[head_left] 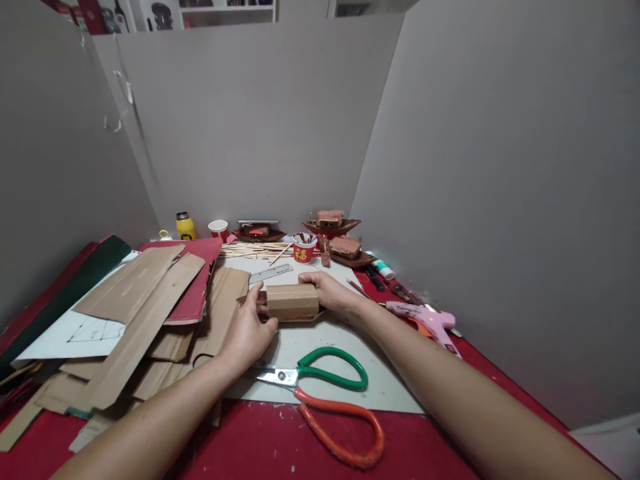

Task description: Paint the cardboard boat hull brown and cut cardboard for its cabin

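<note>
A small cardboard boat (pixel 293 302) with a curved, ridged cardboard cover is held between my hands above the white sheet. My left hand (pixel 251 331) grips its left end, thumb and fingers around the pointed tip. The right end of the cover is held by my right hand (pixel 327 291), whose fingers are partly hidden behind it. Just below lie large scissors (pixel 287 375) with one green and one orange handle, blades pointing left. A metal ruler (pixel 271 273) rests behind the boat.
Cardboard pieces (pixel 130 287) are piled at the left. Finished-looking brown boats (pixel 332 223), a red paper cup (pixel 303 248), thin sticks (pixel 250 250) and a yellow bottle (pixel 185 227) stand or lie at the back. A pink glue gun (pixel 425 319) lies right.
</note>
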The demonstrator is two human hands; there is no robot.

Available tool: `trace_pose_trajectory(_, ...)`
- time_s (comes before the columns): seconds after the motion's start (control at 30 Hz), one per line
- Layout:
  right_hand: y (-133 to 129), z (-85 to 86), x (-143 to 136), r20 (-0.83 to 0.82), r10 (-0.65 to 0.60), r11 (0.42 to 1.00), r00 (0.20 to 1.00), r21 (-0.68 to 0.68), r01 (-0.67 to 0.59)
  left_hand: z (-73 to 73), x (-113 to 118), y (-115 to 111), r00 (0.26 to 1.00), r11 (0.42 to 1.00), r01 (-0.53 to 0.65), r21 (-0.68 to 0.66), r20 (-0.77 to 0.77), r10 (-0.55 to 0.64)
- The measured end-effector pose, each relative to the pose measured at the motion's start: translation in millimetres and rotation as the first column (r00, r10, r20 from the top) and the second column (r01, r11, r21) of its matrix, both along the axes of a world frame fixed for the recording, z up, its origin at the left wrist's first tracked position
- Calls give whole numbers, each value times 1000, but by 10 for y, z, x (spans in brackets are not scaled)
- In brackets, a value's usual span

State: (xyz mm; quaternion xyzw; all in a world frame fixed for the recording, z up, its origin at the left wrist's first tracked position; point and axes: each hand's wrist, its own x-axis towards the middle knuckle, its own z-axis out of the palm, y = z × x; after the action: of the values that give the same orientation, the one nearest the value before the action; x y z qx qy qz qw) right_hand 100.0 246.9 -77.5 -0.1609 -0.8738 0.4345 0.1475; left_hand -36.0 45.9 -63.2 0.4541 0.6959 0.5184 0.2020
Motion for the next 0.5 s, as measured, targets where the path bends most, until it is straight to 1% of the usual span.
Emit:
trace_pose_trajectory(0.1, -27, 37, 6, 10, -15, 1000, 1000, 19, 15, 1, -3, 3, 1000, 999, 22, -26, -9, -22)
trace_pose_trajectory(0.17, -53, 93, 24, 19, -17, 999, 1000, 35, 16, 4, -14, 6, 999, 999, 38, -38, -11, -39)
trace_pose_trajectory(0.33, -88, 262, 97, 105, 49, 998, 993, 42, -53, 0, -31, 17, 998, 997, 66, -47, -1, -66)
trace_pose_trajectory(0.43, -88, 305, 136, 174, 79, 996, 981, 24, -85, 5, -36, 18, 997, 996, 83, -41, 5, -83)
trace_pose_trajectory(0.5, -91, 305, 150, 190, 82, 996, 978, 20, -88, 17, -40, 13, 995, 995, 97, -31, 5, -97)
